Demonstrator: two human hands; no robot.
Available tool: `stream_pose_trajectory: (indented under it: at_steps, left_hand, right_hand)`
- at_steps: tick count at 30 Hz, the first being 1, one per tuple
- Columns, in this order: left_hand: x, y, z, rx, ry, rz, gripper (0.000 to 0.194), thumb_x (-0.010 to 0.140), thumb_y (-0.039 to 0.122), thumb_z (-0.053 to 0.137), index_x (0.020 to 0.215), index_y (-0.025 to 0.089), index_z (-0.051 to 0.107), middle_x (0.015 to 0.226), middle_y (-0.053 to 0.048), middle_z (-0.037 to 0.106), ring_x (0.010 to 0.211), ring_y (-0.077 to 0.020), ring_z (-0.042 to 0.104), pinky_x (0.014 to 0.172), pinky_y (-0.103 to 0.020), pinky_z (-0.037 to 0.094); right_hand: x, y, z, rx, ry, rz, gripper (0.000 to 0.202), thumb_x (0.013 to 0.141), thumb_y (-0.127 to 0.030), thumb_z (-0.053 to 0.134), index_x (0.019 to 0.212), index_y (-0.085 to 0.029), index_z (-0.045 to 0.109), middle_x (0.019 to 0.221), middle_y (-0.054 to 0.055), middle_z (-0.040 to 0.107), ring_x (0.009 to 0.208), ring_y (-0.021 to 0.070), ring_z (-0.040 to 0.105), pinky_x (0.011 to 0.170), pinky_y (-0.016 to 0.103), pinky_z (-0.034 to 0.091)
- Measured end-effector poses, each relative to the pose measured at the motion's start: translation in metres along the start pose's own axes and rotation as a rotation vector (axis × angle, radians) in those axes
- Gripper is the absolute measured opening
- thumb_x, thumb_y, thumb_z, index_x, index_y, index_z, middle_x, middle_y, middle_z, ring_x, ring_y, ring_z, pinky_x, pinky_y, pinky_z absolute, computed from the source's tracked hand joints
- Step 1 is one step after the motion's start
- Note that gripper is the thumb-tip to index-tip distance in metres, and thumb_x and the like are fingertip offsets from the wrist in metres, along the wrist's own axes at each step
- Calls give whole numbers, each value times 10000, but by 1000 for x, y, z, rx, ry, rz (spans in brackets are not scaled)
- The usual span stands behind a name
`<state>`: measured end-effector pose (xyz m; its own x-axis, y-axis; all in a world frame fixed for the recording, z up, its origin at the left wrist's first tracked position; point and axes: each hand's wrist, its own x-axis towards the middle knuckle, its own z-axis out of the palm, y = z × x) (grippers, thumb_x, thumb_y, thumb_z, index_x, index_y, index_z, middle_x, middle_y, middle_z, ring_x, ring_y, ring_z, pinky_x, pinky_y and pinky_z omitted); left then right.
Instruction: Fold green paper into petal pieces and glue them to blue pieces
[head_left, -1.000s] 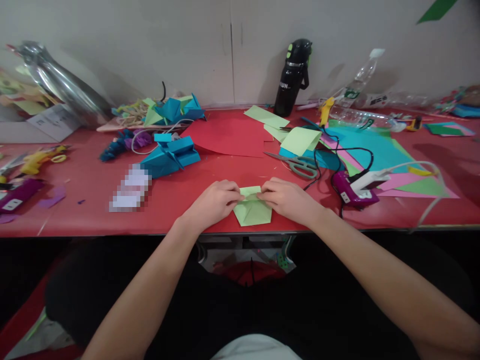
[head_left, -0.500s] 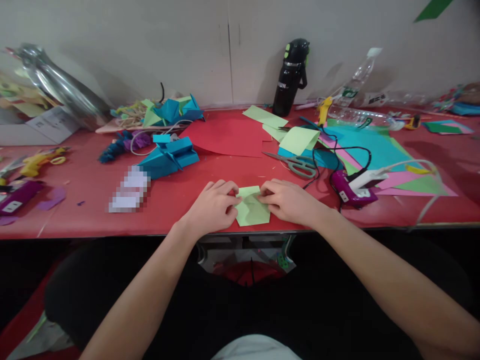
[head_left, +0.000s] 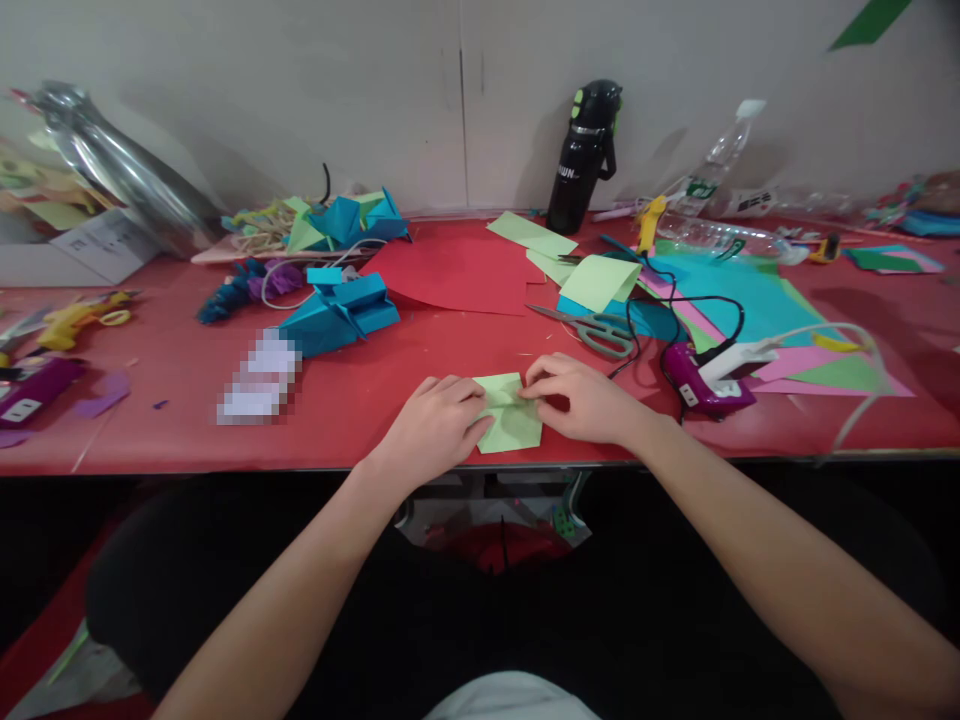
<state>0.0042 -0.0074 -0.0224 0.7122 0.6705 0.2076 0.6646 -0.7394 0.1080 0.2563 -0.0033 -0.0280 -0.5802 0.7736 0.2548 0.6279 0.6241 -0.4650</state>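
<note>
A small light green sheet of paper (head_left: 511, 428) with creases lies at the front edge of the red table, between my hands. My left hand (head_left: 439, 425) holds its left side, fingers bent over the paper and thumb at the edge. My right hand (head_left: 574, 398) pinches a raised fold near the paper's upper right with thumb and index finger. Fingertips of both hands partly cover the paper. Beyond it lie grey-handled scissors (head_left: 592, 332), and to the left sits a folded blue paper model (head_left: 337, 315).
A large red sheet (head_left: 450, 275) lies behind. To the right are a purple power strip (head_left: 701, 385) with cables, coloured sheets (head_left: 757, 300) and a plastic bottle (head_left: 724, 150). A black flask (head_left: 583, 160) stands at the wall; a yellow glue gun (head_left: 82, 318) lies left.
My left hand has shifted slightly right, further over the paper. My right hand has moved a little, its thumb and index finger now pinching the fold. The paper stays in place.
</note>
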Motion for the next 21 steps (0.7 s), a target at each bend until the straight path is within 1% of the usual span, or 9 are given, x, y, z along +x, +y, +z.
stream_pose_trajectory:
  at_steps: [2,4,6,8,11,13,15,18,21]
  left_hand:
    - [0,1,1,3,10,7,241,1015,307,513,1062,167,704,1100,-86,720,1000,-252,646,837,-384,428]
    - [-1,2,1,12,15,15,236,1019,291,504,1119,188,691,1090,-83,715,990,-242,644,826,-371,423]
    - [-2,3,-1,31,16,23,248,1021,275,496,1187,220,672,1082,-79,704,977,-234,637,810,-361,416]
    - [-2,5,-2,56,9,30,261,1023,259,484,1208,241,667,1065,-77,695,947,-228,631,784,-357,411]
    - [-2,6,-1,64,4,33,246,1017,238,479,1140,234,692,1096,-83,688,936,-231,631,776,-361,422]
    - [-1,6,0,16,14,54,240,1012,203,478,1113,218,695,1179,-83,682,1012,-241,636,829,-368,445]
    - [0,5,1,-48,13,83,247,1010,163,464,1099,194,692,1214,-79,680,1060,-239,640,871,-366,462]
    - [1,5,1,-94,3,99,255,1010,143,448,1056,163,698,1140,-89,701,1000,-232,664,847,-359,487]
    - [2,5,1,-110,17,104,267,1009,145,445,1011,163,711,1085,-100,712,959,-230,673,815,-354,502]
  right_hand:
    - [0,-2,2,0,27,13,162,912,-252,629,997,-197,755,1028,91,672,948,237,612,869,400,512]
    - [1,-3,5,-15,52,33,163,918,-328,660,961,-194,744,993,91,673,924,237,609,844,392,508]
    - [2,-2,9,-33,71,39,173,920,-351,676,959,-193,735,982,88,670,917,235,607,832,383,505]
    - [3,0,12,-50,87,11,175,940,-340,657,1005,-199,737,1006,90,669,930,232,607,836,379,503]
    - [3,2,15,-74,104,-70,191,977,-296,602,1069,-215,749,1039,95,670,947,229,605,847,387,501]
    - [3,2,15,-73,99,-121,206,991,-247,567,1050,-209,761,1037,98,676,954,226,607,851,390,506]
    - [4,1,14,-60,80,-152,223,991,-203,545,1010,-199,768,1033,98,685,958,225,613,850,388,517]
    - [4,0,11,-62,52,-166,227,978,-176,544,956,-201,769,1046,94,697,972,227,621,862,394,529]
    - [2,0,8,-85,31,-167,223,968,-177,554,909,-201,768,1070,94,705,992,234,631,880,400,527]
